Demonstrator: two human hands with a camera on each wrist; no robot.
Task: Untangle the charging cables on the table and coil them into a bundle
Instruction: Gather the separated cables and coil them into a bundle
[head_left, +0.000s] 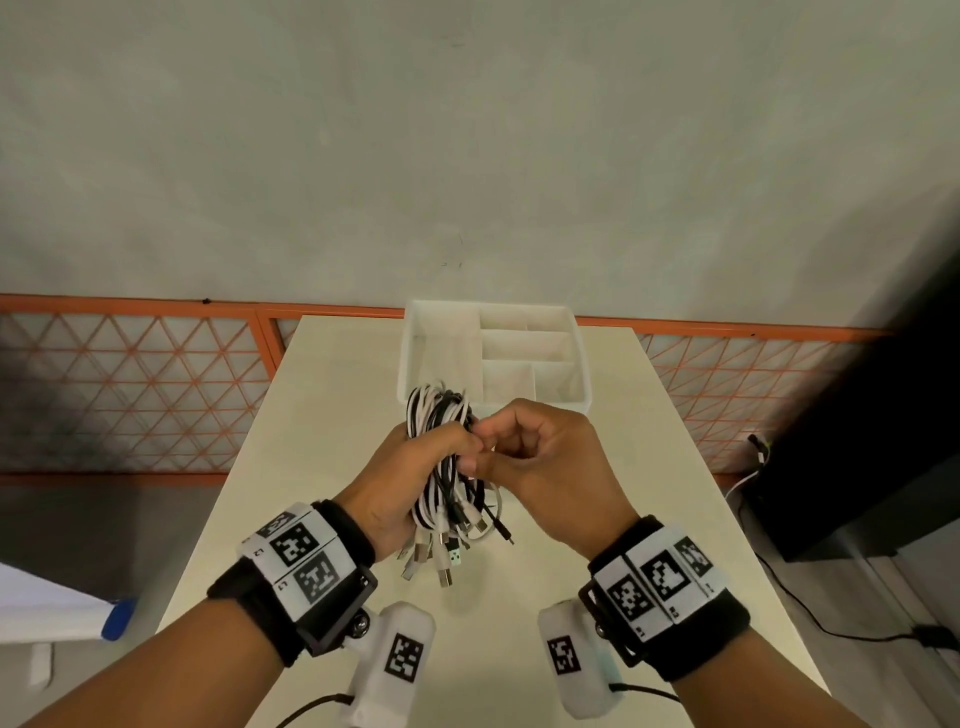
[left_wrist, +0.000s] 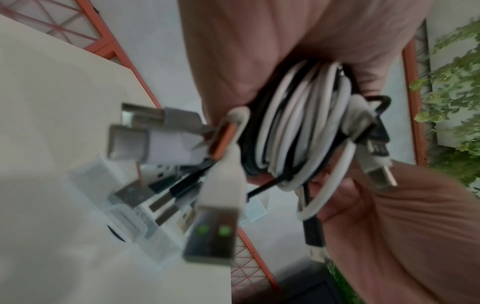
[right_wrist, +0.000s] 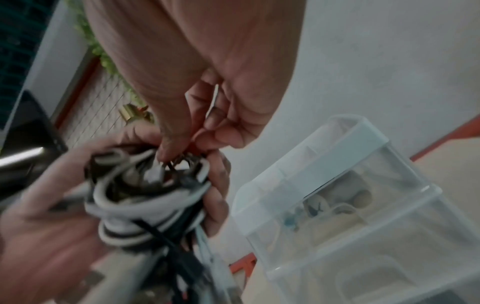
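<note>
Head view is showing me the bundle of black and white charging cables (head_left: 441, 457) held up above the middle of the counter (head_left: 332, 395). My left hand (head_left: 395, 483) is wrapping its grip around the coil's waist, while my right hand (head_left: 540, 457) is pinching at a strand near the coil's upper side; which strand, I cannot tell. I judge I am tucking the last loops in, so I should be keeping the left grip firm and feeding slack gently, not yanking. USB plugs (head_left: 436, 558) are dangling loose below and could snag. A white divided organizer tray (head_left: 410, 364) is sitting at the counter's far edge, just beyond the coil.
</note>
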